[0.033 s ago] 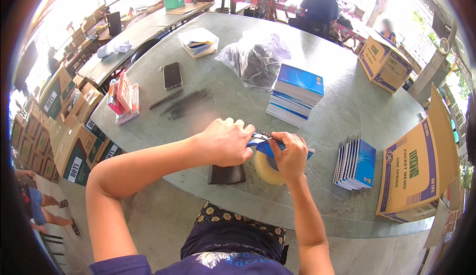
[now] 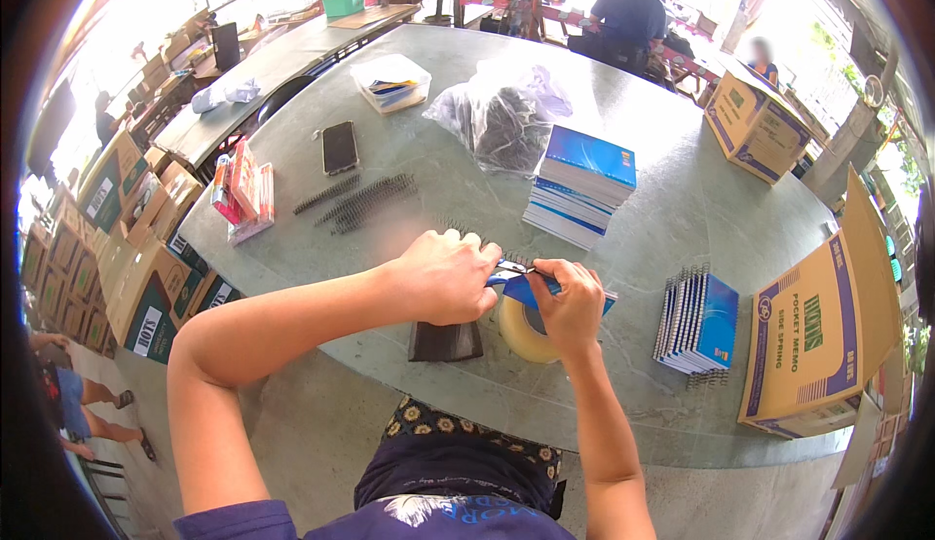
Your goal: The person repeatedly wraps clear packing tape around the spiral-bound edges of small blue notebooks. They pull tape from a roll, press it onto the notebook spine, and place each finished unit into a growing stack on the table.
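both hands [image 2: 448, 275] [image 2: 570, 301] closed, fingertips together

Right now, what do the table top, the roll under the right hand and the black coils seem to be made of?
The table top looks like polished grey-green stone, mottled and glossy. The roll under the right hand seems to be pale adhesive tape, translucent plastic. The black coils look like thin wire or plastic spirals; which one cannot be told.

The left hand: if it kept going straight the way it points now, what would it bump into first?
The left hand points toward the person's right, so it would first meet the right hand, which pinches the blue booklet just beside it. They look nearly touching, though depth is unclear.
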`<state>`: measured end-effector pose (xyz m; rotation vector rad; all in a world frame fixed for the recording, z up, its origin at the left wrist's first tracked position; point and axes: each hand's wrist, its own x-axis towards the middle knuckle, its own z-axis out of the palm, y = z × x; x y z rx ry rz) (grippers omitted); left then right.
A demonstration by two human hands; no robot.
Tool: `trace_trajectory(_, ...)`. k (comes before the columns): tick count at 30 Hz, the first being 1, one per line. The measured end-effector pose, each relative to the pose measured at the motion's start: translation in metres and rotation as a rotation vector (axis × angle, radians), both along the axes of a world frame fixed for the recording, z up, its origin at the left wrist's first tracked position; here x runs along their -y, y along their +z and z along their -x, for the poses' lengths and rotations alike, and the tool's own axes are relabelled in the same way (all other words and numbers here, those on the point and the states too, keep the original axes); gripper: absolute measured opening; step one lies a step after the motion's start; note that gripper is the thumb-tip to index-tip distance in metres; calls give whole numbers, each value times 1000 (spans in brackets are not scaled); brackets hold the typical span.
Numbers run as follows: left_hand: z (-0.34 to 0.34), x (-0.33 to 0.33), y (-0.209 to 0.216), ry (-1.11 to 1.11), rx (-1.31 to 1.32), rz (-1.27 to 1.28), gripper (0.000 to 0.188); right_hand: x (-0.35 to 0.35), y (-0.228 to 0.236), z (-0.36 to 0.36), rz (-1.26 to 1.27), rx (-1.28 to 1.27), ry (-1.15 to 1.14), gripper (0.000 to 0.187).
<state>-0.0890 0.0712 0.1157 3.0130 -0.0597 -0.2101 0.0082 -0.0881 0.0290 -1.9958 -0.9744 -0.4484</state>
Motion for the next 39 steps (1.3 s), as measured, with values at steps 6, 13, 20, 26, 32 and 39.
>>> trace_trajectory(6,-9,2,11,-29,-52,-42,37,-1,0,1,12,-5,-48,12)
trace_trajectory(13,-17,-1,8,-147,26,-173,29,-2,2,6,33,-36,-65,12)
trace_trajectory(20,12,-41,3,-93,-326,268,41,3,6,0,72,-22,-60,21)
trace_trajectory(26,68,-110,-133,252,377,-108,58,49,17,-23,2,-420,45,25)
trace_trajectory(32,57,-29,-147,515,341,190,46,57,-28,-30,-441,-929,282,23)
trace_trajectory(39,28,7,-41,117,948,462,33,54,-36,-27,-448,-923,314,24)
